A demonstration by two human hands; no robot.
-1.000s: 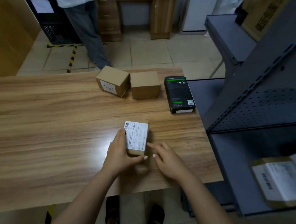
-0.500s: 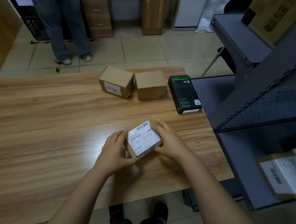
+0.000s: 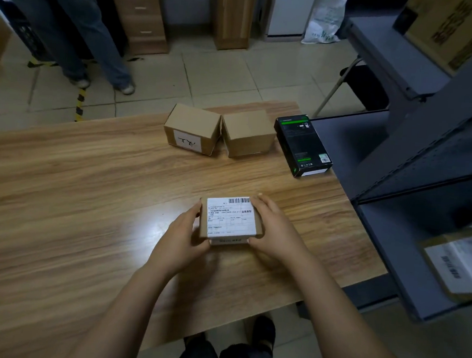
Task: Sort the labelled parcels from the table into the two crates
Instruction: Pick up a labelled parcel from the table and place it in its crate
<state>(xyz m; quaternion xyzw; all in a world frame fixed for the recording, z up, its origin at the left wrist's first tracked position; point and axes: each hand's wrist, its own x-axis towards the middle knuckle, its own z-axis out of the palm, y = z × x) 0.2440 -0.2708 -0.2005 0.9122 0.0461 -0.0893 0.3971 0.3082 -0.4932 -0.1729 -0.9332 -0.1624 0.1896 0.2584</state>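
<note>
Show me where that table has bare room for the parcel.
The left half of the table is bare wood, left of the left hand and the marked box. A bare strip runs between the held parcel and the far row. Crowded: the far right, where marked box, plain box and black box sit close.

The table point(image 3: 88, 196) at frame centre is glossy wood-grain. The parcels point(image 3: 192, 129) are matt brown cardboard with white paper labels. The shelf point(image 3: 426, 153) at the right looks matt grey metal.
</note>
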